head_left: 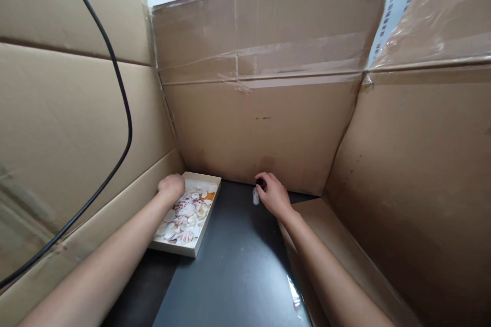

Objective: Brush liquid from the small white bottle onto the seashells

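My right hand (273,196) has its thumb and fingers curled round the black top of a small clear bottle (255,196), which is upright near the far end of the dark tabletop (233,250). At the left, a shallow pale box (196,250) holds many seashells (186,209), mostly white, some with purple-brown streaks and one orange. My left hand (172,187) is closed at the box's far left side. Its fingertips are turned away, so what they hold, if anything, is hidden.
Tall cardboard walls stand on the left (69,127), at the back (261,133) and on the right (414,163). A black cable (125,97) hangs down along the left wall. A cardboard flap (326,225) lies beside the table's right edge, under my right forearm.
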Available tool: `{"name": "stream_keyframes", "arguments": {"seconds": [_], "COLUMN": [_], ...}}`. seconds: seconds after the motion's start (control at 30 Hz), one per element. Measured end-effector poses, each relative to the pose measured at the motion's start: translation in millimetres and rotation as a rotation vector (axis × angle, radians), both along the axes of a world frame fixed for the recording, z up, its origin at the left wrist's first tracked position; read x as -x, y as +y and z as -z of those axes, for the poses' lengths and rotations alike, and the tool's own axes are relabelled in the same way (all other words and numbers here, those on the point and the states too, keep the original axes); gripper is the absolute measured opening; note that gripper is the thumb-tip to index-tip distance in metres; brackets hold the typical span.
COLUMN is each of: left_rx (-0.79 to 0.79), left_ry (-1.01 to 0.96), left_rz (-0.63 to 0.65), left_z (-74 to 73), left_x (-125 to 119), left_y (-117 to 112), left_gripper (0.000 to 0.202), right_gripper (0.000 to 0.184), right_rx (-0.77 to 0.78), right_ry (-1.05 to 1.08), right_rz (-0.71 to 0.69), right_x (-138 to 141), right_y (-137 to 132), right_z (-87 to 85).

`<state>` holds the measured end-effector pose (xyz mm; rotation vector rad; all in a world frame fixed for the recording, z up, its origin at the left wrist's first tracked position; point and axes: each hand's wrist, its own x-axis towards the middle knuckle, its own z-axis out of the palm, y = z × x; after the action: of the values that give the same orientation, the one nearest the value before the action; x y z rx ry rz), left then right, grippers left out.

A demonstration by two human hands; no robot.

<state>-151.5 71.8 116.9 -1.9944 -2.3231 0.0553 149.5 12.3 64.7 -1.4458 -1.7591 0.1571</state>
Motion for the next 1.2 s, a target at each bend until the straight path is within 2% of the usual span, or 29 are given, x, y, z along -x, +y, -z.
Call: {"name": "stream_keyframes", "arguments": {"seconds": [0.07,0.2,0.37,0.5,0.7,0.77,0.87,1.0,1.2], "left_rx": [-0.005,0.179,0.253,0.25,0.24,0.226,0.217,0.32,0.298], "left_ry": [0.041,0.043,0.029,0.03,0.04,0.029,0.015,0.026,0.001], "left_rz": [-0.012,0.184,0.327,0.347,0.305,0.296,0.363,0.405,0.377], "left_z": [0.3,5.2,14.7,16.4,21.5,22.9,23.1,24.2,30.0], "left_x": [-7,-29,-51,-54,-37,-34,-37,-46,-39], "left_y": [-4,-13,-19,-21,-10,-9,-12,-16,-6], "left_gripper": [0.043,0.041,0.035,0.027,0.024,0.027,0.037,0.049,0.047], "right_gripper": [0.021,0.02,0.021,0.021,0.02,0.02,0.02,0.021,0.021], "right_rx": [-0.001,-0.009,-0.009,-0.003,0.01,0.012,0.016,0.026,0.026], "right_ry": [-0.002,-0.008,-0.016,-0.024,-0.022,-0.023,-0.029,-0.038,-0.028], "right_rz": [-0.002,-0.012,-0.018,-0.016,-0.013,-0.016,-0.019,-0.013,-0.018], "right_x": [0,1,2,3,4,5,4,4,3], "right_y": [0,1,0,-2,-5,-5,-3,-2,-2], "right_z": [0.6,1.7,2.5,1.0,-1.5,-1.3,0.2,2.2,2.9]}}
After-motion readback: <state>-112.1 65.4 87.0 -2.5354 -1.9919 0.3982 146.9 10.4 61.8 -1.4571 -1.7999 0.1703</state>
